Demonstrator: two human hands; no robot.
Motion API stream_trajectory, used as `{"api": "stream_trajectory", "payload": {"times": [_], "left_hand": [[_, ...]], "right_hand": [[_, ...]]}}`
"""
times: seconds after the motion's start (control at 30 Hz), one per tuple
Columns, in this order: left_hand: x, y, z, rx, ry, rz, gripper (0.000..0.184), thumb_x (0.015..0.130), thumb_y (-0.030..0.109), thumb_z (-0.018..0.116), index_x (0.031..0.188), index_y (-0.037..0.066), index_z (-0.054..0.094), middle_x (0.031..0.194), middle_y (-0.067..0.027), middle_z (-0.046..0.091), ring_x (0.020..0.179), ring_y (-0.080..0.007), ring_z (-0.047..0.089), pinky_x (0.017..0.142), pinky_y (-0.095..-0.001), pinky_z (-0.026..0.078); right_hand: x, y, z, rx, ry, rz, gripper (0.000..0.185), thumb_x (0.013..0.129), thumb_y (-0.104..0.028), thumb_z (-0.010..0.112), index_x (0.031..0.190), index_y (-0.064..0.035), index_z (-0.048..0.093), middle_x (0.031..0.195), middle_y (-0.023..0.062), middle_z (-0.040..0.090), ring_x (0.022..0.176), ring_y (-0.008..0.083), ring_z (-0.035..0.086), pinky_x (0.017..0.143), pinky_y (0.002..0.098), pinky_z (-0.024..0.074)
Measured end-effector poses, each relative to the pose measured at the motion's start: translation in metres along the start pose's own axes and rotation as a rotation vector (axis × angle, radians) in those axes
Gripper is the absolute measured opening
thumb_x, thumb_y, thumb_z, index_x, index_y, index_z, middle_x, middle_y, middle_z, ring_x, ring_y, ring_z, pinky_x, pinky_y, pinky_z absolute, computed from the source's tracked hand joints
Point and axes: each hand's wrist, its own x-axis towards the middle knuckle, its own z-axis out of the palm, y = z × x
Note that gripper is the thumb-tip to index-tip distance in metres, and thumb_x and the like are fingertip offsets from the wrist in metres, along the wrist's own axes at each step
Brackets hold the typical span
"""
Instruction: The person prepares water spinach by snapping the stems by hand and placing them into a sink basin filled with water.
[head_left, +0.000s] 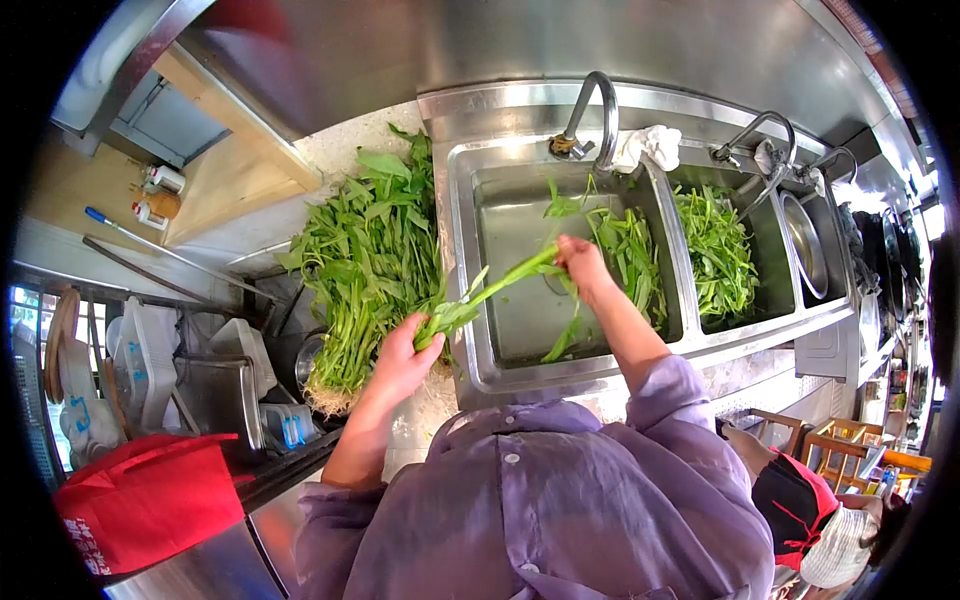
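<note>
My left hand (pixel 405 352) is closed around the lower part of a few green stalks of water spinach (pixel 490 288), at the left rim of the sink. Over the left basin, my right hand (pixel 582 264) grips the other end of the same stalks, which stretch slanting between both hands. Beside my left hand lies a large heap of water spinach (pixel 375 230), with pale roots (pixel 335 392) toward me. Below my hands, the left sink basin (pixel 515 225) holds water and loose leaves, with a pile of cut greens (pixel 630 260) along its right side.
The middle basin holds more cut greens (pixel 715 250); a metal bowl (pixel 803 245) sits in the right one. A curved faucet (pixel 600 110) rises behind, beside a white cloth (pixel 655 147). A red bag (pixel 155 500) lies at left. Another person (pixel 800 510) is at lower right.
</note>
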Motion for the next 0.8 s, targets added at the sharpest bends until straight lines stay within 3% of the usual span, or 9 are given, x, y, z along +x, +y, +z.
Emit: {"api": "stream_trajectory", "payload": {"times": [0.03, 0.13, 0.2, 0.27, 0.37, 0.5, 0.57, 0.63, 0.8], "left_hand": [[0.002, 0.006, 0.001, 0.016, -0.003, 0.022, 0.032, 0.077, 0.018, 0.058, 0.098, -0.004, 0.049, 0.081, -0.0151, 0.058, 0.071, -0.0196, 0.056, 0.067, -0.0293, 0.044], [0.003, 0.004, -0.003, 0.079, 0.008, 0.003, 0.037, 0.076, 0.02, 0.058, 0.102, -0.005, 0.048, 0.088, -0.018, 0.058, 0.078, -0.0249, 0.057, 0.073, -0.031, 0.043], [0.005, -0.007, -0.002, 0.087, 0.026, 0.0, 0.039, 0.075, 0.021, 0.059, 0.102, -0.005, 0.048, 0.089, -0.0185, 0.058, 0.08, -0.0262, 0.057, 0.074, -0.0315, 0.043], [0.007, -0.011, 0.0, 0.191, 0.121, 0.171, 0.035, 0.076, 0.021, 0.059, 0.098, -0.004, 0.049, 0.075, -0.0119, 0.057, 0.067, -0.0166, 0.054, 0.064, -0.0281, 0.043], [0.011, -0.007, 0.0, 0.156, 0.067, 0.174, 0.037, 0.075, 0.022, 0.06, 0.098, -0.005, 0.049, 0.079, -0.0137, 0.058, 0.071, -0.0192, 0.055, 0.067, -0.0293, 0.043], [0.016, -0.005, 0.002, 0.145, 0.084, 0.238, 0.035, 0.076, 0.022, 0.059, 0.097, -0.005, 0.049, 0.081, -0.0125, 0.058, 0.071, -0.0177, 0.054, 0.067, -0.0289, 0.043], [0.019, -0.017, 0.005, 0.125, 0.122, 0.233, 0.033, 0.076, 0.02, 0.059, 0.097, -0.004, 0.05, 0.078, -0.0102, 0.057, 0.069, -0.014, 0.053, 0.063, -0.027, 0.043], [0.022, -0.009, 0.011, 0.017, 0.085, 0.204, 0.031, 0.076, 0.019, 0.059, 0.096, -0.003, 0.05, 0.076, -0.0083, 0.056, 0.067, -0.0121, 0.051, 0.061, -0.0256, 0.042], [0.029, 0.003, 0.027, -0.049, 0.243, 0.265, 0.019, 0.076, 0.013, 0.057, 0.085, -0.002, 0.051, 0.063, -0.0046, 0.052, 0.052, -0.0101, 0.044, 0.048, -0.024, 0.037]], "right_hand": [[0.013, 0.005, -0.011, 0.246, 0.066, 0.139, 0.03, 0.087, -0.025, 0.048, 0.087, 0.0049, 0.054, 0.065, 0.0038, 0.053, 0.055, 0.0094, 0.047, 0.059, 0.025, 0.044], [0.025, 0.003, -0.036, -0.019, 0.106, 0.091, 0.026, 0.083, -0.022, 0.052, 0.093, 0.0021, 0.053, 0.077, 0.0069, 0.055, 0.069, 0.0164, 0.053, 0.071, 0.0326, 0.0447], [0.006, -0.003, -0.04, -1.252, 0.503, -0.631, 0.024, 0.078, -0.02, 0.056, 0.096, -0.0051, 0.053, 0.093, 0.0094, 0.054, 0.088, 0.0227, 0.052, 0.084, 0.0398, 0.0391], [-0.018, -0.031, -0.032, -1.2, 0.373, -0.781, 0.022, 0.076, -0.02, 0.056, 0.096, -0.0083, 0.054, 0.098, 0.0086, 0.053, 0.094, 0.0241, 0.049, 0.087, 0.0415, 0.0363], [-0.043, -0.055, -0.012, -1.138, -0.009, -1.277, 0.023, 0.076, -0.016, 0.056, 0.098, -0.0135, 0.056, 0.099, 0.0053, 0.054, 0.095, 0.0249, 0.049, 0.086, 0.0414, 0.0357], [-0.029, -0.033, -0.012, -1.035, -0.357, -0.81, 0.019, 0.079, -0.022, 0.053, 0.095, -0.0123, 0.058, 0.094, 0.0052, 0.055, 0.098, 0.0238, 0.048, 0.085, 0.0403, 0.0356], [-0.024, -0.02, -0.011, -0.836, -0.312, -0.819, 0.019, 0.082, -0.023, 0.051, 0.094, -0.0102, 0.058, 0.088, 0.0082, 0.057, 0.089, 0.0226, 0.053, 0.08, 0.037, 0.0381], [-0.027, -0.022, -0.008, -0.449, -0.268, -0.297, 0.02, 0.085, -0.024, 0.048, 0.092, -0.0065, 0.056, 0.082, 0.008, 0.059, 0.077, 0.0177, 0.055, 0.074, 0.0333, 0.0411], [0.024, 0.008, -0.019, 0.148, 0.11, 0.088, 0.024, 0.087, -0.022, 0.046, 0.093, -0.0016, 0.056, 0.08, 0.0049, 0.06, 0.071, 0.0181, 0.055, 0.069, 0.0314, 0.043]]}}
